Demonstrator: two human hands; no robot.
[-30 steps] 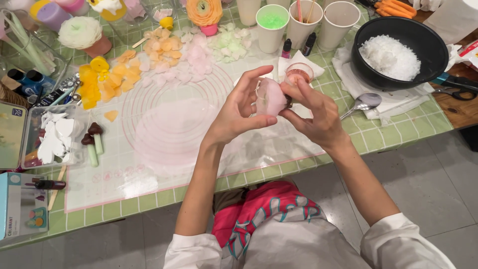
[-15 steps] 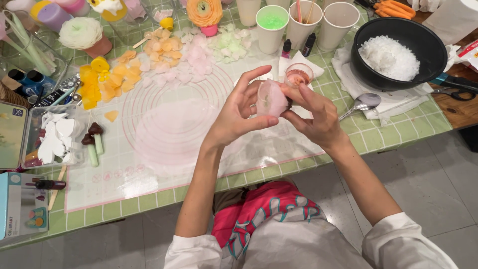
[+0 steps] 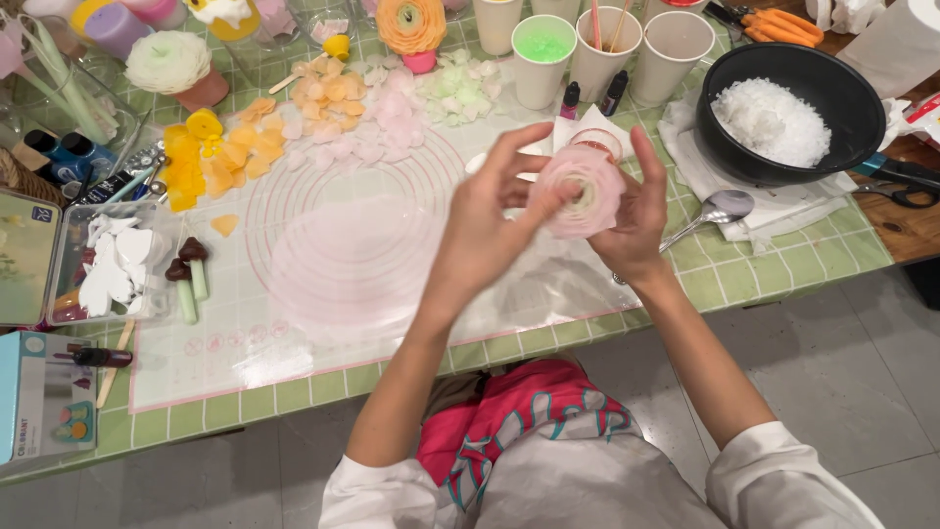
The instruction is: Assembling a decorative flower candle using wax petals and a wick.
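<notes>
The round, pale pink layered petal flower (image 3: 585,192) is now turning face-up; the left hand (image 3: 487,230) and right hand (image 3: 634,217) are both gripping it above the green-tiled worktop's (image 3: 323,392) far edge.

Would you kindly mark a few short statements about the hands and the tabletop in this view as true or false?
1. Both hands, the left hand and the right hand, hold a pale pink flower. True.
2. The black bowl is empty. False: it holds white flakes.
3. A metal spoon lies right of the hands. True.
4. The yellow petals lie inside the bowl. False: they lie on the mat, far left.
</notes>
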